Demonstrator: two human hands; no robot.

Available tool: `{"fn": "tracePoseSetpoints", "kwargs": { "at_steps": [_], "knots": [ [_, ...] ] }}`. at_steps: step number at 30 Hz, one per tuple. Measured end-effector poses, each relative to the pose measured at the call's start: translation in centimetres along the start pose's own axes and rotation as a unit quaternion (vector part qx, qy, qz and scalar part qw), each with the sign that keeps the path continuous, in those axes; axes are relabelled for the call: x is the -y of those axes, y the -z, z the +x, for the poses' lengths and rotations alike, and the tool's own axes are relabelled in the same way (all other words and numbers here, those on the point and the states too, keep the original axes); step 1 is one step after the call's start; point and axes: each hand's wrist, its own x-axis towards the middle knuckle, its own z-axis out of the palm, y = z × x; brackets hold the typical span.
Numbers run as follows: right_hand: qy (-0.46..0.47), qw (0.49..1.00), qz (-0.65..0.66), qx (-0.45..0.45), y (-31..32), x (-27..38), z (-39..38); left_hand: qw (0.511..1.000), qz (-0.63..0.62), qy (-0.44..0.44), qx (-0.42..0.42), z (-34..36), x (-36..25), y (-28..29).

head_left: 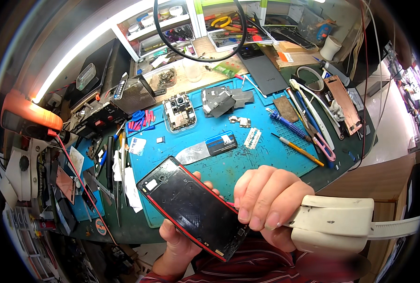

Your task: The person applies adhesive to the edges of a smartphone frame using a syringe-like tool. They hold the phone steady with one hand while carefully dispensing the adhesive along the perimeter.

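Observation:
My left hand (176,243) grips a phone frame (191,207) from below and at its long edges, thumb on the near side and fingertips past the far side. The frame is black inside with a red rim, tilted down to the right. My right hand (271,203) is closed over the frame's right end. A thin pink-red piece shows by its fingertips; the rest is hidden. Against the right wrist is a cream block-shaped casing (332,224) with a ribbed strap. Beyond the frame lies a metal pry blade (193,153) with a dark blue-black grip, on the blue mat (167,167).
A circuit board (179,112) sits in a clear tray; grey shielding pieces (226,101) lie beside it. A grey phone back (261,70) rests farther off. Brushes and tweezers (309,113) crowd the right, an orange meter (31,118) the left. A black cable loop (200,59) hangs overhead.

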Motion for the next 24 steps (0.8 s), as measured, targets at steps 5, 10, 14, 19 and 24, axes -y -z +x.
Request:
{"fn": "tracePoseSetpoints", "kwargs": {
  "at_steps": [5, 10, 14, 19, 24],
  "knots": [
    [-0.003, 1.0, 0.001, 0.005, 0.08, -0.02, -0.07, 1.0, -0.002, 0.002, 0.004, -0.01, 0.07, 0.1],
    [-0.011, 1.0, -0.007, -0.001, -0.04, 0.19, 0.0, 1.0, -0.008, 0.001, 0.007, 0.0, 0.1, 0.11],
    [-0.014, 1.0, -0.014, -0.001, 0.01, 0.19, -0.13, 1.0, -0.01, 0.002, 0.009, 0.0, 0.09, 0.1],
    [-0.031, 0.999, -0.017, -0.013, -0.18, 0.4, -0.36, 1.0, -0.012, 0.005, 0.015, 0.02, 0.14, 0.32],
    [-0.05, 0.998, -0.008, -0.024, -0.28, 0.76, -0.41, 1.0, -0.014, -0.001, 0.024, 0.05, 0.36, 0.57]
  ]
}}
